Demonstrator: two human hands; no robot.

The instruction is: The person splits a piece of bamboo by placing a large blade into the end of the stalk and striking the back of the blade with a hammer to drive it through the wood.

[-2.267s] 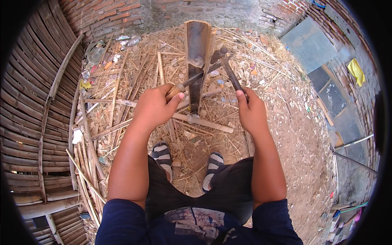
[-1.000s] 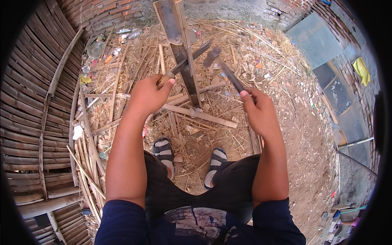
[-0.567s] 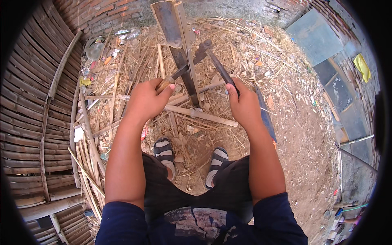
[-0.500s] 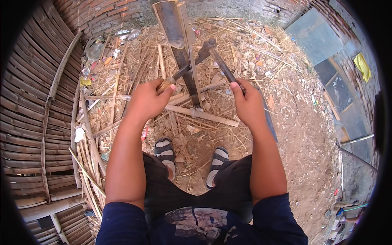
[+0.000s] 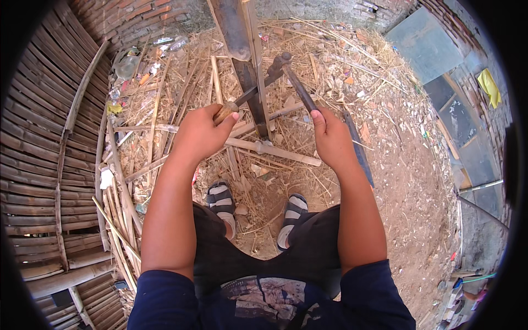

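A split length of bamboo (image 5: 230, 36) stands on end in front of me, its dark hollow side showing. My left hand (image 5: 201, 132) is closed round the wooden handle of a machete (image 5: 246, 97), whose dark blade runs across the bamboo and comes out beyond its right edge. How deep the blade sits in the split is hard to make out. My right hand (image 5: 333, 135) grips the handle of a hammer (image 5: 298, 88). The hammer's head appears to touch or lie close over the blade's far end.
Cut bamboo strips (image 5: 275, 151) and straw litter the ground around the upright piece. A bamboo slat wall (image 5: 55, 137) closes off the left, with a brick wall (image 5: 137, 16) behind. Grey panels (image 5: 426, 47) lean at the right. A dark flat strip (image 5: 360, 151) lies beside my right forearm.
The bamboo has shifted slightly upward in view, so its top is now cut off by the picture's edge. Both hands, machete and hammer stay nearly where they were.
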